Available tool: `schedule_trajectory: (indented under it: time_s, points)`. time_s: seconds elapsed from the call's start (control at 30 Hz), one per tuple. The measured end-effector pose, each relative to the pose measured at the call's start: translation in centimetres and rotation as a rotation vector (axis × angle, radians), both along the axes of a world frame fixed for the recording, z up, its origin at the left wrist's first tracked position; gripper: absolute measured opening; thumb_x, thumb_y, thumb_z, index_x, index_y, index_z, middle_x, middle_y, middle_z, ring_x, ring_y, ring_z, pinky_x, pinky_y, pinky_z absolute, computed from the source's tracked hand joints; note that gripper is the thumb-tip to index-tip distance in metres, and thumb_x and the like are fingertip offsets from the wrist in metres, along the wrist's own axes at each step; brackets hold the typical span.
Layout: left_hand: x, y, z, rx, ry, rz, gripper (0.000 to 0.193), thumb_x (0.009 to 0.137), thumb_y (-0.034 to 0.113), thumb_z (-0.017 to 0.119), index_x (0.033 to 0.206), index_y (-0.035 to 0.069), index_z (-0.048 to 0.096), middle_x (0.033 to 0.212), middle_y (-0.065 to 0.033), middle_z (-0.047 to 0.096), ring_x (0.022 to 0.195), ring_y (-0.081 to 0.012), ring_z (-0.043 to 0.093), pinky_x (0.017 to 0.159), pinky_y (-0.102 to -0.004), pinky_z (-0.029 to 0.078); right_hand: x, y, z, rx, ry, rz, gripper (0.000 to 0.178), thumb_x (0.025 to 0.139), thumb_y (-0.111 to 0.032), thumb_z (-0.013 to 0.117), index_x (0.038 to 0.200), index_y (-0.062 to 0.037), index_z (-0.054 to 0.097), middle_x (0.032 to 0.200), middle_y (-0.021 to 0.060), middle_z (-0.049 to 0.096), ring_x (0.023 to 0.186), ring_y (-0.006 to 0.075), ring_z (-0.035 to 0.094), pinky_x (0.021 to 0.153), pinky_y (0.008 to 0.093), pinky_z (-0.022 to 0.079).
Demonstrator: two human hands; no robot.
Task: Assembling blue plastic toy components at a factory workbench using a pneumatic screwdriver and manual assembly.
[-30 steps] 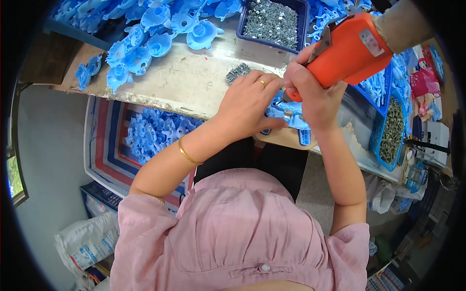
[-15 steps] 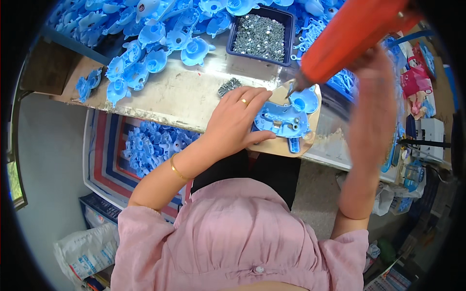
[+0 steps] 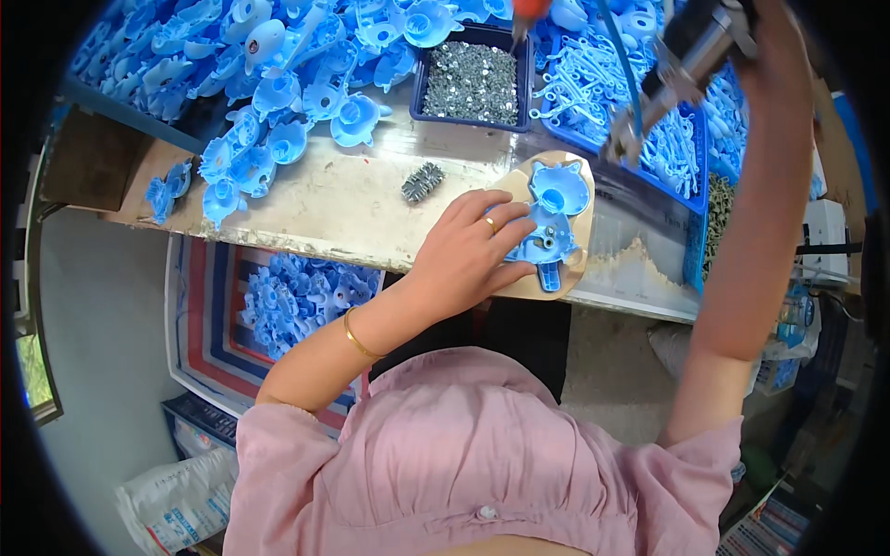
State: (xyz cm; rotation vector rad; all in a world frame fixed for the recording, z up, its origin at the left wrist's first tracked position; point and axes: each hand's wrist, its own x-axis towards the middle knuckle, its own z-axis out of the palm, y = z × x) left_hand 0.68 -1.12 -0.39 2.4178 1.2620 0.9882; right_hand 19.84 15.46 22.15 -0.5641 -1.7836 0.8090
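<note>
My left hand (image 3: 473, 243) lies curved over a blue plastic shell part (image 3: 549, 236), thumb at its near edge, and covers its left side. The shell sits in a pale wooden holder (image 3: 582, 199) at the table's front edge, a round blue cup-shaped section (image 3: 561, 188) at its far end. A small metal piece shows inside it. High at the right, my right hand (image 3: 771, 46) is closed at the upper end of a black and metal power tool (image 3: 686, 79), its fingers partly hidden. The tool slants down left above the table. A red screwdriver (image 3: 530, 7) shows only its lower end at the top edge.
Near my left hand is a clump of screws (image 3: 423, 183). Behind stands a dark tray of small screws (image 3: 471, 83); right of it, a blue bin of blue plastic links (image 3: 672, 153). Blue shells (image 3: 278, 93) heap at the far left. Below the table, a striped bag (image 3: 199, 306) holds more parts.
The red screwdriver has gone from above the shell to the top edge, out of my right hand. That hand has risen right to the black and metal tool. My left hand covers more of the shell.
</note>
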Motion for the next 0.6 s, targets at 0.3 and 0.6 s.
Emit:
schedule_trajectory:
  time_s: [0.3, 0.6]
  points:
    - [1.2, 0.9, -1.2, 0.091, 0.095, -0.081, 0.032, 0.079, 0.030, 0.078, 0.100, 0.008, 0.067, 0.111, -0.0041, 0.066, 0.115, -0.0257, 0.057, 0.105, -0.0433, 0.042, 1.5, -5.6, -5.3, -0.095, 0.081, 0.056, 0.058, 0.083, -0.012, 0.064, 0.133, 0.0083, 0.042, 0.070, 0.0078, 0.055, 0.048, 0.0169, 0.055, 0.056, 0.0295, 0.054]
    - [1.3, 0.8, -1.1, 0.100, 0.117, -0.064, 0.027, 0.078, 0.030, 0.077, 0.091, 0.009, 0.068, 0.105, -0.0034, 0.068, 0.113, -0.0243, 0.058, 0.103, -0.0413, 0.043, 0.5, -7.5, -7.4, -0.074, 0.057, 0.140, 0.027, 0.091, -0.015, 0.057, 0.107, 0.0068, 0.054, 0.079, 0.0071, 0.052, 0.064, 0.0125, 0.049, 0.062, 0.0292, 0.042]
